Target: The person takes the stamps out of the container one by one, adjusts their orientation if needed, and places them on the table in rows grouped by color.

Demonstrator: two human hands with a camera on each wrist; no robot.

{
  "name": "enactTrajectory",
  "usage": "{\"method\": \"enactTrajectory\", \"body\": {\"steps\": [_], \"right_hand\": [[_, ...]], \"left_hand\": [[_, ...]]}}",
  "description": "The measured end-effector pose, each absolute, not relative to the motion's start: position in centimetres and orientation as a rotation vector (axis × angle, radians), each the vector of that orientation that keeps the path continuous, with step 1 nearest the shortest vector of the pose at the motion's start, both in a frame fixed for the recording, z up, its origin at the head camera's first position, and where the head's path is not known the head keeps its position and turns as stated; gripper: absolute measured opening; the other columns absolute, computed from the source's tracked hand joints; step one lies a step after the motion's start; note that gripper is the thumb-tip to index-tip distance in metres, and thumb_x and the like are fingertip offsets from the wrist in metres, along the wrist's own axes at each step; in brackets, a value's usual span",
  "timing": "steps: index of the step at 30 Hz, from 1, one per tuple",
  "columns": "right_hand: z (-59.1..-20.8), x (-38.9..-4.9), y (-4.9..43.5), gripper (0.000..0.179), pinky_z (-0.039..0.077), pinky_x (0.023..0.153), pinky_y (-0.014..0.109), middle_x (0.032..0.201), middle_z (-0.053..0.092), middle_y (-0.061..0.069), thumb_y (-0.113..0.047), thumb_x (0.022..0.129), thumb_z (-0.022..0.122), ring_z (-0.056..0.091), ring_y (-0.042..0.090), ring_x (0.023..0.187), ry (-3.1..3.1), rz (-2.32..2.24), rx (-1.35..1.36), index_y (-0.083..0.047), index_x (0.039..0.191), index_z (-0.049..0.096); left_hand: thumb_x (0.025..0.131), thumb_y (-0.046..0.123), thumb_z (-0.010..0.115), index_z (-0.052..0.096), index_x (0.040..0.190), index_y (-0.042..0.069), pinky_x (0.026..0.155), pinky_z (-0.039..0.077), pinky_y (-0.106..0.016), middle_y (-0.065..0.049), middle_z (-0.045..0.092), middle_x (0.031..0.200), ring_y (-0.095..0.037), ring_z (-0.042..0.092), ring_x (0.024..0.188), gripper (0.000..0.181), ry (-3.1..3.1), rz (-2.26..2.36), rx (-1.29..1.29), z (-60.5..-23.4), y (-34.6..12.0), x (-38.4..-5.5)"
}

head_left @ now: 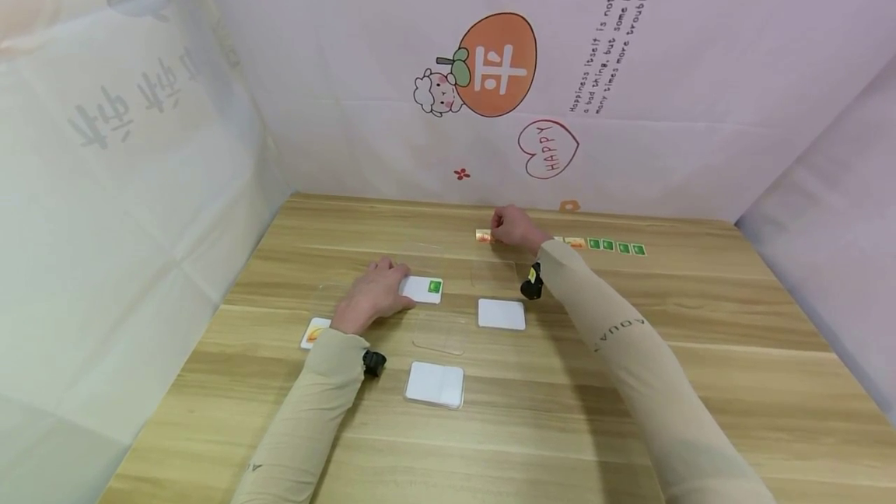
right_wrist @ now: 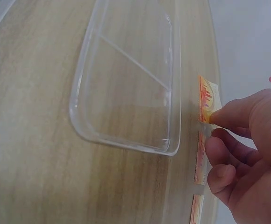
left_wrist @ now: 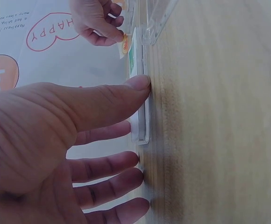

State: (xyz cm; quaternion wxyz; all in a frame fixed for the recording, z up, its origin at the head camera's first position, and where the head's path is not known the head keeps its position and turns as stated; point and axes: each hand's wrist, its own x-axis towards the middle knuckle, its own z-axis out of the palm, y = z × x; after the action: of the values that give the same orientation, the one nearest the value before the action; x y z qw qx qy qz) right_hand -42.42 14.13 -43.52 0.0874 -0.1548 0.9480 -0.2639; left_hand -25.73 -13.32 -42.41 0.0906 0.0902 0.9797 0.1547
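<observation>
My left hand (head_left: pixel 374 292) holds a flat white card in a clear case (head_left: pixel 421 289) by its left end, thumb and index finger at opposite edges. A small green sticker (head_left: pixel 435 286) lies on the right part of the white face. In the left wrist view the thumb presses the case edge (left_wrist: pixel 146 112), and the other fingertips rest near the table. At the back of the table, my right hand (head_left: pixel 514 225) pinches a small orange-and-yellow sticker (right_wrist: pixel 208 99) by one corner between thumb and index finger; the sticker stands tilted up.
Green stickers (head_left: pixel 607 245) and an orange one (head_left: pixel 575 243) continue the row rightward along the back. Two white cards (head_left: pixel 500 314) (head_left: pixel 434 384) lie nearer the front. Clear plastic lids (head_left: pixel 439 334) (right_wrist: pixel 126 93) lie among them. An orange-marked card (head_left: pixel 316 330) sits left, partly behind the left wrist.
</observation>
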Motion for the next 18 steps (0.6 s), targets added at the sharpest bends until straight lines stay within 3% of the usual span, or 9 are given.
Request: {"method": "enactTrajectory", "body": {"steps": [18], "right_hand": [[-43.89, -42.25, 13.75, 0.006, 0.045, 0.077, 0.033, 0.093, 0.061, 0.012, -0.004, 0.089, 0.059, 0.054, 0.024, 0.085, 2.873, -0.723, -0.492, 0.000, 0.094, 0.061]], "left_hand": [[0.089, 0.037, 0.072, 0.052, 0.139, 0.013, 0.095, 0.044, -0.047, -0.016, 0.049, 0.134, -0.030, 0.046, 0.117, 0.059, 2.919, 0.448, 0.265, -42.61, -13.56, -25.79]]}}
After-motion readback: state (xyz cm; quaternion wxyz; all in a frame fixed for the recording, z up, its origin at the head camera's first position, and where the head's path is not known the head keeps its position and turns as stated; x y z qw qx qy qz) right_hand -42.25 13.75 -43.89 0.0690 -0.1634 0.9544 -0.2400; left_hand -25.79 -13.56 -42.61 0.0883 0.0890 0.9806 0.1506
